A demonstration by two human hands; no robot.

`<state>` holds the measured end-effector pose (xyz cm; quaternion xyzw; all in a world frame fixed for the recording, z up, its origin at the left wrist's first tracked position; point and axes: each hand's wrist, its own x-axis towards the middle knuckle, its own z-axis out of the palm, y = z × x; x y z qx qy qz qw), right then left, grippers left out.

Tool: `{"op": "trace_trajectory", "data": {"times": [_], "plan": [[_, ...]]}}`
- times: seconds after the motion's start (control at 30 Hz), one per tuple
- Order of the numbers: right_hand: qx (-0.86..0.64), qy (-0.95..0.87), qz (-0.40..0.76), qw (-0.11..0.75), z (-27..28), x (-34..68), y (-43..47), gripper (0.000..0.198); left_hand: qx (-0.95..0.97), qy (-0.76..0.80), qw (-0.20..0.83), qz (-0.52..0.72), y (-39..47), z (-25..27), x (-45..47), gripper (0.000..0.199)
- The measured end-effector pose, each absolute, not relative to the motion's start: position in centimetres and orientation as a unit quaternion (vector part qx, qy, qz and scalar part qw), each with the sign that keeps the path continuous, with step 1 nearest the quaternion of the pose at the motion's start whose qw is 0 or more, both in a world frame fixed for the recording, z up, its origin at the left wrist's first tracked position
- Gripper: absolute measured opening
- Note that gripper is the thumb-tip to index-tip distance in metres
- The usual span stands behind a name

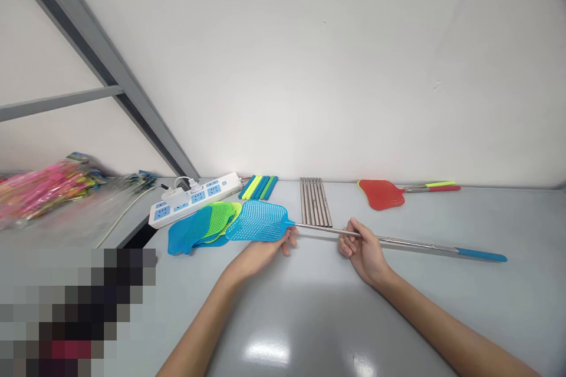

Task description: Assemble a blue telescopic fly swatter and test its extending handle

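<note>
A blue telescopic fly swatter (pixel 256 221) is stretched out across the front of me, its perforated head at the left and its blue grip (pixel 481 255) at the right. My left hand (pixel 278 242) is closed at the neck of the head, partly hidden behind the blue mesh. Farther along, my right hand (pixel 365 250) pinches the extended metal shaft (pixel 407 242) between thumb and curled fingers. Loose swatter heads (pixel 190 230) in blue, green and yellow overlap just left of the held one. Beyond the shaft, several metal rods (pixel 315 203) lie side by side.
Several coloured grip tubes (pixel 258 187) lie near the wall, beside a white power strip (pixel 194 200) with plugs in it. Finished-looking red and yellow swatters (pixel 384 194) rest at the back right. Plastic-bagged goods (pixel 48 188) are at the left; a metal frame (pixel 132 106) slants down there.
</note>
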<state>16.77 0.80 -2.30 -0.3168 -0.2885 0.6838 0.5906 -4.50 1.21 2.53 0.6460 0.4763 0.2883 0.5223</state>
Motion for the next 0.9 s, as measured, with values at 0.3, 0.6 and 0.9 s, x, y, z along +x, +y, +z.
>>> {"op": "trace_trajectory", "data": {"times": [0.3,0.6,0.9], "plan": [[-0.319,-0.292,0.693,0.576,-2.0,16.7,0.7,0.038,0.585,0.499,0.508,0.388,0.3,2.1,-2.0,0.036],[-0.324,-0.297,0.691,0.574,-2.0,16.7,0.7,0.038,0.514,0.488,0.547,0.446,0.3,-0.2,-0.3,0.043],[-0.333,-0.300,0.688,0.571,-2.2,16.6,0.6,0.039,0.493,0.503,0.554,0.445,0.0,-0.4,0.0,0.043]]}}
